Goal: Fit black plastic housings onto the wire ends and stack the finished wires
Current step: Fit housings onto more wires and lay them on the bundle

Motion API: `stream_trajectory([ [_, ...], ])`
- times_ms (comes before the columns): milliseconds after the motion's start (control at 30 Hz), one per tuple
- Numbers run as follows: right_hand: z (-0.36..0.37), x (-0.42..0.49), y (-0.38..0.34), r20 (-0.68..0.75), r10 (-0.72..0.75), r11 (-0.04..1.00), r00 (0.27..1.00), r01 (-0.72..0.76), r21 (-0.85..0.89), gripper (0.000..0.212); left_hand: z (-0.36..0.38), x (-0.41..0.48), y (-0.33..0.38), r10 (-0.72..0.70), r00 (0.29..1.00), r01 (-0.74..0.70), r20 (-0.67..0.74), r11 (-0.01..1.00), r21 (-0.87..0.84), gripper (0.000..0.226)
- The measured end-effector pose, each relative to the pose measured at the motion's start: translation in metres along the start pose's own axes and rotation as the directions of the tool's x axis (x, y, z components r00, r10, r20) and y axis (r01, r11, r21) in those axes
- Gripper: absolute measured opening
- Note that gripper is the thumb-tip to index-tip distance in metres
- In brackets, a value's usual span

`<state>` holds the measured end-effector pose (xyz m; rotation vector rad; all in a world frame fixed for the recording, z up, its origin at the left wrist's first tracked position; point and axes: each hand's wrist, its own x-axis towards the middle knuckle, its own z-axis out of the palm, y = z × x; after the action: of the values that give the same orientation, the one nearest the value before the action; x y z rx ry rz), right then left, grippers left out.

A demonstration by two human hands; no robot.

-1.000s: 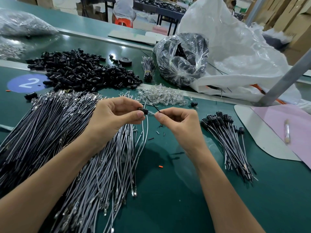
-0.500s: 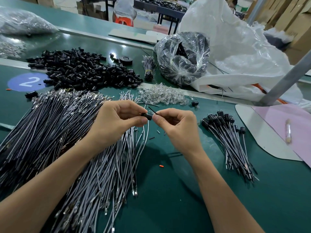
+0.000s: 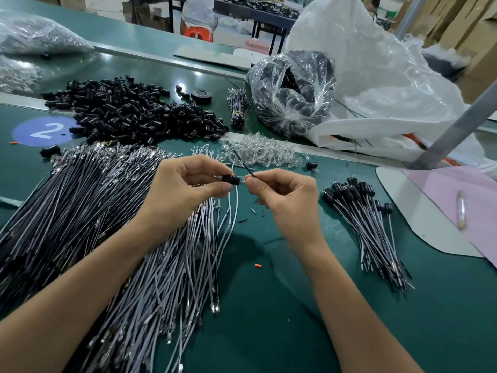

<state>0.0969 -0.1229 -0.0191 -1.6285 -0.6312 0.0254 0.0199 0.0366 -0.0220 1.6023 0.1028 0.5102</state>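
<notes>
The right hand [image 3: 285,200] is easing back a little to the right of the black housing [image 3: 231,180], after its fingertips were pressing right against it half a second ago. A small gap is opening between them again, and a clear glinting piece [image 3: 242,180] is showing in it. The black wire [image 3: 244,165] pinched by the right hand is showing far more of its length than before and is now slanting up and left toward the pile of clear parts [image 3: 258,152]. The left hand [image 3: 185,188], pinching the housing, is rising back to mid-frame with the right hand after dipping slightly.
</notes>
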Motion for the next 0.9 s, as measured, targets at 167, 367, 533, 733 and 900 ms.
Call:
stream_trajectory([
  [167,0.004,-0.003,-0.001,0.004,-0.009,1.000,1.000,0.009,-0.023,0.004,0.004,-0.003,0.000,-0.014,1.000,0.014,0.024,1.000,-0.008,0.026],
  [367,0.006,-0.004,-0.002,-0.038,-0.075,0.996,0.996,0.073,-0.049,0.008,0.003,-0.001,-0.002,-0.087,0.996,0.081,-0.021,0.975,-0.205,0.029],
  [533,0.009,-0.006,0.002,-0.071,-0.209,0.966,0.975,0.194,-0.171,0.010,0.001,0.000,-0.001,-0.161,0.987,0.147,-0.024,0.943,-0.300,0.032],
  [733,0.011,-0.010,0.003,-0.047,-0.406,0.861,0.913,0.365,-0.354,0.008,0.000,0.001,0.000,-0.222,0.975,0.205,-0.003,0.906,-0.370,0.007],
  [900,0.010,-0.007,0.001,-0.152,-0.382,0.880,0.911,0.310,-0.360,0.006,-0.004,0.004,0.000,-0.220,0.974,0.177,-0.054,0.889,-0.423,0.010],
])
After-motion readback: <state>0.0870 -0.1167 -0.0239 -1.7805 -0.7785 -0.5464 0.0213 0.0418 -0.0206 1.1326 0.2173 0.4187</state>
